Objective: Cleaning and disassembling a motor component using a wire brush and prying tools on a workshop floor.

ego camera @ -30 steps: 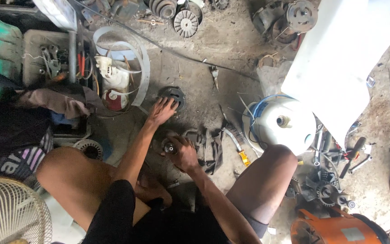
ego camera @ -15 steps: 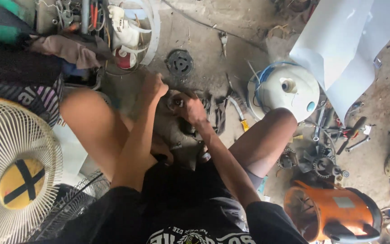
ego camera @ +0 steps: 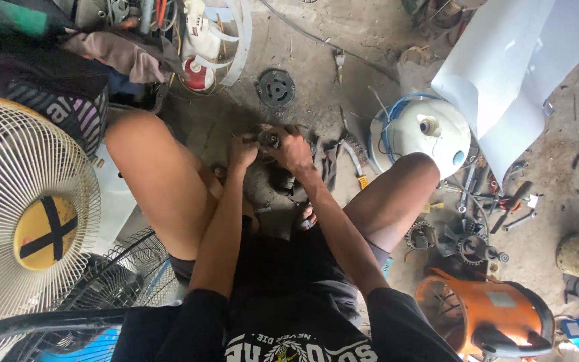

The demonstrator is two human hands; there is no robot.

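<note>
I sit low on a dirty concrete floor with my knees apart. Both hands meet on a small dark round motor part (ego camera: 269, 139) held between my legs. My left hand (ego camera: 242, 151) grips its left side. My right hand (ego camera: 294, 151) closes over its right side. A black round vented cap (ego camera: 276, 88) lies on the floor just beyond the hands. Most of the held part is hidden by my fingers.
A cream fan grille with a yellow hub (ego camera: 25, 221) stands at the left, a black grille (ego camera: 112, 285) beside it. A white round fan base (ego camera: 420, 134) and white sheet (ego camera: 524, 74) lie to the right. Tools and motor pieces (ego camera: 467, 241) and an orange housing (ego camera: 484, 318) are at lower right.
My left hand came back from the black round cap on the floor and joined my right hand on the motor part. The camera view shifted, bringing the fan grille in at the left.
</note>
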